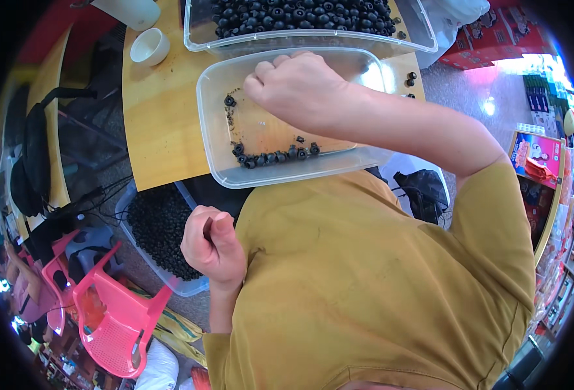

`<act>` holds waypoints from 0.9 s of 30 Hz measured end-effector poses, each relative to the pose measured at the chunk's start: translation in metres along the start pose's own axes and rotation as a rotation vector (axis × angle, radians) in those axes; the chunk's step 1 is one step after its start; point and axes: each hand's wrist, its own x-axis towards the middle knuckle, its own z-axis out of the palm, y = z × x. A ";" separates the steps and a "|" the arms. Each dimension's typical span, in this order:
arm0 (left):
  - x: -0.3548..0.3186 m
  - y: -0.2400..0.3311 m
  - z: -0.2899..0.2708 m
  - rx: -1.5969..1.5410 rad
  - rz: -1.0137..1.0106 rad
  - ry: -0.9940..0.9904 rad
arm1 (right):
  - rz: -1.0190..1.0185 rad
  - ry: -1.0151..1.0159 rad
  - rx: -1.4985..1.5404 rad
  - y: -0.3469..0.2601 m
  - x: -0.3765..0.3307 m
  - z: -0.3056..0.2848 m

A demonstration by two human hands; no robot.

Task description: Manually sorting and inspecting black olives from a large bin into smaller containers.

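I'd keep the right hand (296, 91), curled over the tub (210, 140), low and gentle above the black pieces (292, 153) inside its near wall, the left hand (215, 250) curled outside, both grips' contents hidden from me.

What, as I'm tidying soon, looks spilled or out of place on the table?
A few black pieces lie loose near the right edge of the wooden table, outside the nearer clear tub holding similar ones.

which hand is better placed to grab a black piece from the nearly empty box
Probably the right: the right hand is over the nearly empty box, near its row of black pieces. The left hand is below the table edge, beside the torso.
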 end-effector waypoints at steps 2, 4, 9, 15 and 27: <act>-0.002 -0.001 0.001 -0.029 -0.017 0.006 | 0.035 -0.226 0.019 0.004 0.004 0.011; -0.003 -0.002 0.001 -0.031 -0.023 -0.007 | 0.036 -0.230 0.054 0.002 0.006 0.018; -0.006 -0.004 -0.005 -0.014 -0.029 0.005 | 0.043 -0.438 0.169 0.003 0.014 0.027; 0.000 -0.001 -0.007 -0.029 -0.055 0.036 | 0.041 -0.487 0.209 0.008 0.011 0.024; 0.014 0.010 0.002 -0.097 0.046 -0.105 | 0.255 -0.243 2.115 -0.026 -0.027 -0.056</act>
